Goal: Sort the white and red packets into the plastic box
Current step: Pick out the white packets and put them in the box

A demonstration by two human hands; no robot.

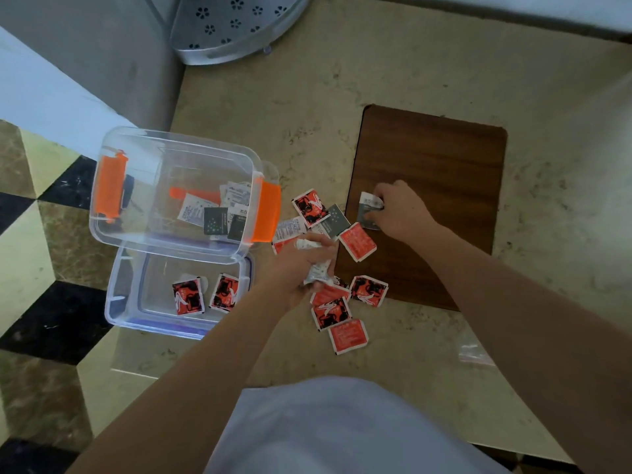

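Gripping white packets (316, 271) in left hand (301, 268) | right hand (400, 206) pinching white packet (369, 205) centre-right | plastic box (178, 193) lies left, left hand nearer

Two clear boxes (178, 155), two hands (400, 206).

Dim, soft, wide-angle edge distortion

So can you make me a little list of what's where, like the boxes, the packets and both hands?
box with orange clips: white and dark packets inside
box with blue trim: two red packets inside
loose packets: mostly red, on the table between the boxes and the wooden board
left hand: holds crumpled white packets
right hand: pinches a white and grey packet on the board
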